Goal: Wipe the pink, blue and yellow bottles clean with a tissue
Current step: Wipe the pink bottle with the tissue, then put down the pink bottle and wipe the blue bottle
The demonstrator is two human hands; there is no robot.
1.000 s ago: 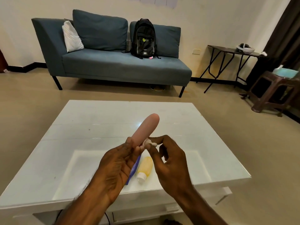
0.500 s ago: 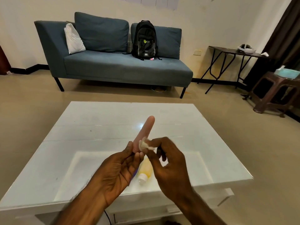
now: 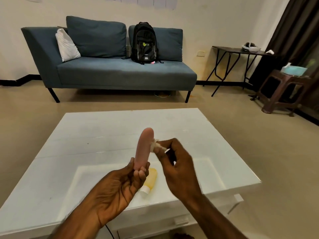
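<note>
My left hand (image 3: pixel 119 188) grips the lower end of the pink bottle (image 3: pixel 144 147), which stands almost upright above the white table (image 3: pixel 96 135). My right hand (image 3: pixel 177 168) pinches a small white tissue (image 3: pixel 158 145) against the bottle's right side, near its rounded top. The yellow bottle (image 3: pixel 150 181) lies on the table just behind my left fingers, white cap toward me. The blue bottle is hidden behind my left hand.
A blue sofa (image 3: pixel 110 73) with a black backpack (image 3: pixel 144 43) stands beyond the table. A dark folding table (image 3: pixel 238 50) and a brown stool (image 3: pixel 283 90) with a tissue box (image 3: pixel 294 69) are at the right. A cable (image 3: pixel 109 230) hangs below the table's near edge.
The pink bottle has swung from a rightward lean to nearly upright. My right hand has slid the tissue up from the bottle's lower part to near its top. The blue bottle is no longer visible.
</note>
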